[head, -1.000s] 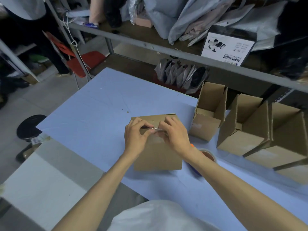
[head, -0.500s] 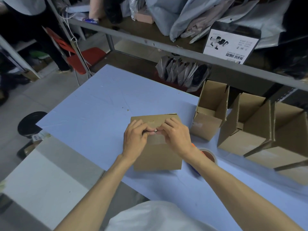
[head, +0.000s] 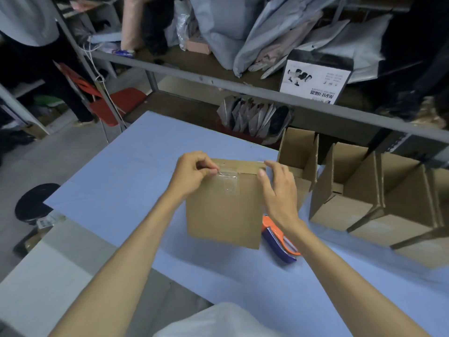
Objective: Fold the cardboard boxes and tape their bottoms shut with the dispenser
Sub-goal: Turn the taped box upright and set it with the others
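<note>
Cardboard box (head: pixel 223 215) stands on the blue desk (head: pixel 116 190) directly in front of us, near face tilted our way. A clear tape strip (head: pixel 228 182) runs from the top edge down that face. Our left hand (head: pixel 192 173) has its grip closed on the strip's upper end, pinched between thumb and forefinger. Our right hand (head: pixel 277 193) grips the box's upper right corner, thumb on the near face and fingers round the side. The orange-and-blue tape dispenser (head: pixel 279 242) lies on the desk just beside the box's lower right corner, below our right wrist. Further right we note a row of folded boxes (head: pixel 352 203), open-topped and packed close together.
</note>
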Demonstrator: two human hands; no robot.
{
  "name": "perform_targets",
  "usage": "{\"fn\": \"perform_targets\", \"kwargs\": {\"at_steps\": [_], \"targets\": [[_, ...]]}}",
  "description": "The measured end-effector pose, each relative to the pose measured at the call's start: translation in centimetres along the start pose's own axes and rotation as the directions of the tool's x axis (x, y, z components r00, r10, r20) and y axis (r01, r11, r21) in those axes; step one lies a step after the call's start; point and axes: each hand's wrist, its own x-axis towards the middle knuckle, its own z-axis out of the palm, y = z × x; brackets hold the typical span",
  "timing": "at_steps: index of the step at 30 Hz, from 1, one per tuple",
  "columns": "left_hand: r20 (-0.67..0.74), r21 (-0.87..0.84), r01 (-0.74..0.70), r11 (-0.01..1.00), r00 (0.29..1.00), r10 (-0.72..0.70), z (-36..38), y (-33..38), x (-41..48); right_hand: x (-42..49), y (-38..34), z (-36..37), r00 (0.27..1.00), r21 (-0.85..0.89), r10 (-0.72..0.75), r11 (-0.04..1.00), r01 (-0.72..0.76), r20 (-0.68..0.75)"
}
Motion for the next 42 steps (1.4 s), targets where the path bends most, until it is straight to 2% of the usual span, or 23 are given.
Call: {"fn": "perform_targets", "kwargs": {"at_steps": [3, 5, 9, 10, 14, 16, 17, 19, 21, 22, 26, 29, 34, 42], "targets": [[0.101, -0.004, -0.008, 1.0, 0.995, 0.008, -0.6, 0.2, 1.9, -0.4, 1.4, -0.5, 0.956, 0.319, 0.254, 0.903, -0.289, 0.148], [0.09, -0.031, 0.006, 0.999, 0.996, -0.003, -0.9, -0.2, 2.9, -0.7, 2.5, -1.0, 0.94, 0.364, 0.307, 0.866, -0.342, 0.152], [0.11, -0.212, 0.104, 0.972, 0.991, -0.082, -1.9, -2.1, 4.0, -2.3, 4.1, -1.4, 0.92, 0.186, 0.206, 0.942, -0.279, 0.334], [0.1, -0.23, 0.134, 0.964, 0.988, -0.114, -1.6, -2.5, 3.9, -2.5, 4.1, -1.2, 0.925, 0.163, 0.196, 0.952, -0.259, 0.324], [-0.073, -0.083, 0.264, 0.961, 0.96, -0.27, 0.5, -2.3, 1.9, -2.2, 2.0, -0.1, 0.978, 0.151, 0.166, 0.971, -0.185, 0.13], [0.019, -0.228, 0.328, 0.917, 0.943, -0.333, 1.4, -1.0, 0.0, -1.8, 0.9, 0.7, 0.99, 0.094, 0.118, 0.988, -0.125, 0.075], [0.099, -0.28, 0.327, 0.903, 0.945, -0.312, 1.8, -0.2, -0.9, -1.5, 0.4, 1.0, 0.994, 0.06, 0.094, 0.993, -0.097, 0.054], [0.203, -0.148, 0.293, 0.945, 0.944, -0.261, 2.4, 0.5, -2.3, -0.5, -0.2, 1.5, 0.998, -0.013, 0.056, 0.998, -0.056, 0.02], [0.149, 0.103, 0.193, 0.976, 0.967, -0.207, 2.2, 0.4, -1.9, 0.6, -0.5, 1.7, 1.0, -0.069, 0.028, 0.997, -0.028, -0.001], [0.111, 0.153, 0.173, 0.973, 0.975, -0.191, 1.9, 0.3, -1.3, 1.1, -0.5, 1.8, 1.0, -0.08, 0.023, 0.997, -0.023, 0.001], [0.047, 0.067, 0.16, 0.985, 0.985, -0.164, 1.2, -0.3, 1.6, 3.2, -0.2, 1.7, 0.999, -0.096, 0.039, 0.995, -0.038, 0.009], [0.038, 0.16, 0.086, 0.983, 0.995, -0.094, 2.4, -0.4, 4.8, 5.5, 0.0, 2.1, 0.995, -0.157, 0.103, 0.983, -0.101, 0.005], [0.102, 0.258, 0.005, 0.966, 0.994, -0.032, 5.2, -1.1, 10.0, 8.8, 0.8, 2.4, 0.953, -0.317, 0.264, 0.926, -0.208, 0.147], [0.149, 0.304, -0.012, 0.953, 0.988, -0.035, 8.1, -2.8, 13.6, 11.4, 3.0, 3.5, 0.936, -0.483, 0.317, 0.85, -0.209, 0.153]]}}
